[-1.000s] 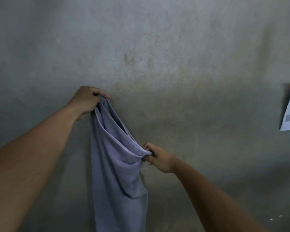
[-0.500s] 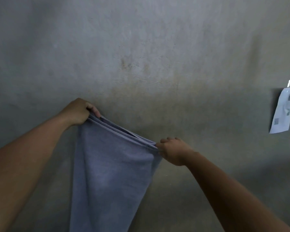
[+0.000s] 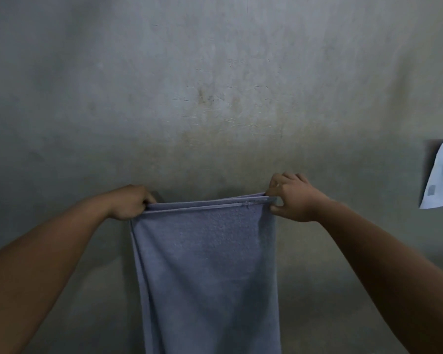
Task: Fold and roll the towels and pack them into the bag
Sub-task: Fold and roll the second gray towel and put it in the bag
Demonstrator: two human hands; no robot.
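Both hands have drawn apart and levelled since a moment ago, so the top edge of the towel (image 3: 207, 272), then slanting down toward the right hand, now runs taut and nearly straight between them. Left hand (image 3: 129, 203) is closed in a pinch on the left top corner; right hand (image 3: 292, 198) is closed on the right corner, thumb and fingers clamped over two stacked hems. Doubled, the towel hangs below the hands and out of view at the bottom.

My guess is that the layers could slide out of line if either pinch loosens, leaving a crooked fold. A white paper (image 3: 440, 175) hangs well to the right of the right hand, clear of the work. Nothing blocks the hands; no bag is in view.
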